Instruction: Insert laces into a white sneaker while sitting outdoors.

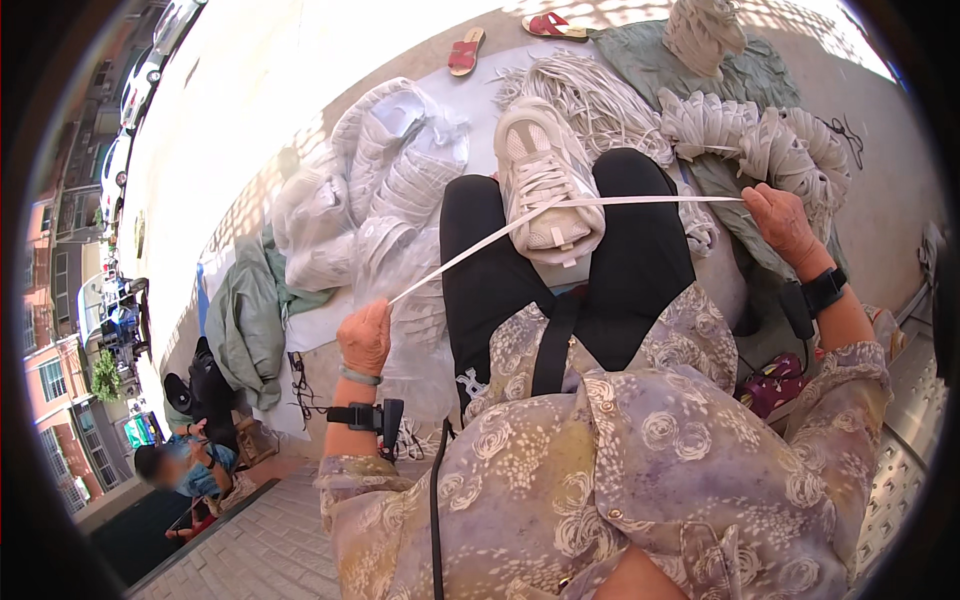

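Observation:
A white sneaker (545, 150) rests between my knees, its toe pointing away from me and its heel toward me. White laces cross over its tongue. One flat white shoelace (660, 200) runs out from the top of the lacing to each side, stretched straight. My left hand (364, 335) is closed on one end of it, low on the left. The other end is pinched in my right hand (778, 222), held out beyond my right knee. Both hands are well apart from the sneaker itself.
Left of my legs lie several white shoes in clear plastic (375, 170). Beyond my knees is a heap of loose white laces (590, 100), with bundled laces (750, 130) to its right. Red sandals (466, 52) lie farther off. A person (205, 465) sits at the lower left.

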A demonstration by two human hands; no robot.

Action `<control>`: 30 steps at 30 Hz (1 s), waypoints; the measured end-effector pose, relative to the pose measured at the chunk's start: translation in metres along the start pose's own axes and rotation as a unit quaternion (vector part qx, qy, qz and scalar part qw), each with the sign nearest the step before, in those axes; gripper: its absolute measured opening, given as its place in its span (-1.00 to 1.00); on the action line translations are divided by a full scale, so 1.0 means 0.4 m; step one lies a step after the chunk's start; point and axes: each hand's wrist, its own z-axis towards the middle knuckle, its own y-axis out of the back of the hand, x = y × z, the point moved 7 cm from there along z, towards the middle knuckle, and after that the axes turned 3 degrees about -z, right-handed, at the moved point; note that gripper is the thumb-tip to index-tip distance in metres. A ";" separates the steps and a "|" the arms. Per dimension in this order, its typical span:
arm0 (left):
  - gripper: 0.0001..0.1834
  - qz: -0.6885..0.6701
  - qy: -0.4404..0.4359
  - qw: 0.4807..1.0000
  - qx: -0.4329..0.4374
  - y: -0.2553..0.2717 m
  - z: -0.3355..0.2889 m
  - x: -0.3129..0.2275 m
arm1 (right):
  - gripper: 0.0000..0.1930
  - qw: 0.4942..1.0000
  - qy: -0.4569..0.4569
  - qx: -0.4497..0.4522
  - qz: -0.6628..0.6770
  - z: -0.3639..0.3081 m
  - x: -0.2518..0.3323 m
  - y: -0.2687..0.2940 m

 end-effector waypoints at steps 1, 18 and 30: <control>-0.93 0.000 0.000 1.000 0.001 -0.002 -0.030 0.031 | -0.85 1.000 -0.021 -0.003 -0.022 -0.027 -0.033 0.003; -0.79 -0.635 0.428 0.528 0.367 -0.232 0.121 -0.209 | -0.80 0.539 -0.383 0.211 0.719 0.123 0.230 -0.186; -0.90 -0.669 0.420 0.589 0.169 -0.338 0.373 -0.205 | -0.79 0.601 -0.353 -0.015 0.717 0.332 0.223 -0.226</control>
